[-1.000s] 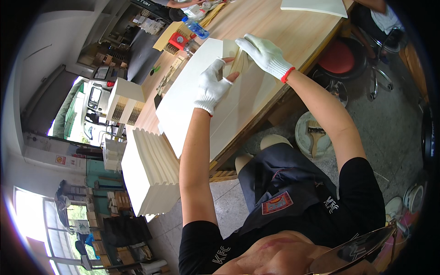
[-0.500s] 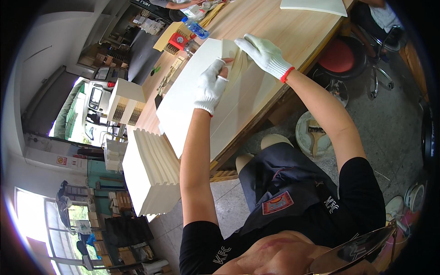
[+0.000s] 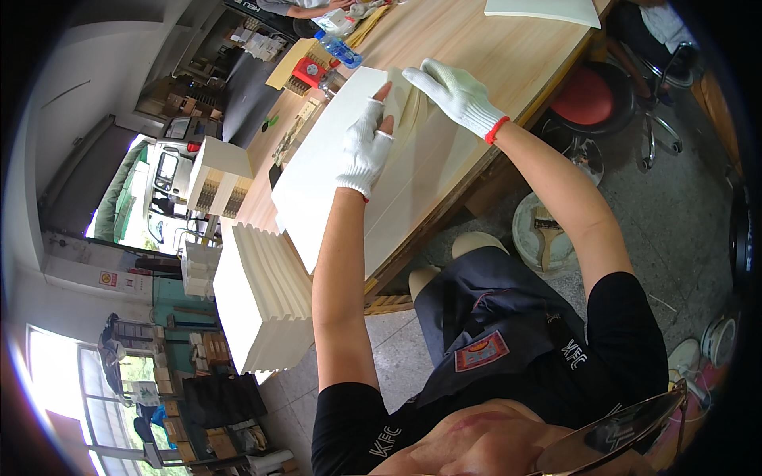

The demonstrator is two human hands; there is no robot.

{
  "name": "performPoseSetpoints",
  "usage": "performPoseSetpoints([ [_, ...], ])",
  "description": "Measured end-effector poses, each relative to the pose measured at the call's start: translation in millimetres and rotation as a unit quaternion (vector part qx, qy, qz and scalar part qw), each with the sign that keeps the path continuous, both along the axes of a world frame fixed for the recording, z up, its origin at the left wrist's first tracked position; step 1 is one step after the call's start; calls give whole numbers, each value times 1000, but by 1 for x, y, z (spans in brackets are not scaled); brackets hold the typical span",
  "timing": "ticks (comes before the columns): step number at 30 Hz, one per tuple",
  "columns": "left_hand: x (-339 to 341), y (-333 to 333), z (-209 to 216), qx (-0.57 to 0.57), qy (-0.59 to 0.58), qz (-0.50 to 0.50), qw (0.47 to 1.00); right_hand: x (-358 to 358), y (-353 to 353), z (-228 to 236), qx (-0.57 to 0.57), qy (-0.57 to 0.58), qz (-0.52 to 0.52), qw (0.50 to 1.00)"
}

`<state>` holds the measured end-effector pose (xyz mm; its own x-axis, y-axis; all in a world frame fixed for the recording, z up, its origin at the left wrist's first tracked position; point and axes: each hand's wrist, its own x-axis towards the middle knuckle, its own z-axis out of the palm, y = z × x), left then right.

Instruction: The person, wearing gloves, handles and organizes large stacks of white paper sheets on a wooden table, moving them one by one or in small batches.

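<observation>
A large white board (image 3: 321,178) lies across the table in front of me, with thin cream strips (image 3: 410,107) along its far right part. My left hand (image 3: 365,151), in a white knit glove with bare thumb and forefinger tips, rests over the board beside these strips. Its forefinger points away from me and the thumb stands apart, with nothing held. To the right, my right hand (image 3: 456,94) wears a white glove with a red cuff. Those fingers are bent together at the strips' far end, seemingly pinching one; the fingertips' undersides are hidden.
Stacked cream panels (image 3: 258,297) stand at the table's left end. A blue-tinted bottle (image 3: 339,49) and red box (image 3: 309,71) sit beyond the board. Below the table edge are a bucket with a brush (image 3: 546,238) and a red stool (image 3: 583,97). Another person's arm (image 3: 313,11) shows at the far side.
My left forefinger has straightened and reaches farther out, away from the thumb. My right hand has shifted slightly left.
</observation>
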<state>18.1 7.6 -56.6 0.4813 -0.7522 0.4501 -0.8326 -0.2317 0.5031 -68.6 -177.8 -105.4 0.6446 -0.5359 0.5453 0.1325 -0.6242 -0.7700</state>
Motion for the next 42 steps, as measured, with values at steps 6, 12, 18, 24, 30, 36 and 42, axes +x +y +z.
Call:
performPoseSetpoints([
  [6, 4, -4, 1, 78, -11, 20, 997, 10, -1, -16, -54, -113, -57, 991],
  [12, 9, -5, -4, 84, 45, 39, 995, 7, 0, -12, -24, -76, -34, 996],
  [18, 6, -5, -5, 12, 20, -8, 1000, 7, 0, -14, -41, -103, -32, 993],
  [24, 0, -5, 3, 31, -12, 3, 999, 7, -2, -13, -18, -67, -29, 997],
  [30, -4, -9, 5, 98, -3, 48, 994, 9, 1, -15, -18, -83, -44, 995],
  [36, -2, -9, 4, 92, 30, 45, 994, 15, -6, -23, -63, -102, -45, 992],
  [42, -8, -6, 4, 17, 0, 15, 1000, 6, -1, -7, 16, -19, -5, 1000],
])
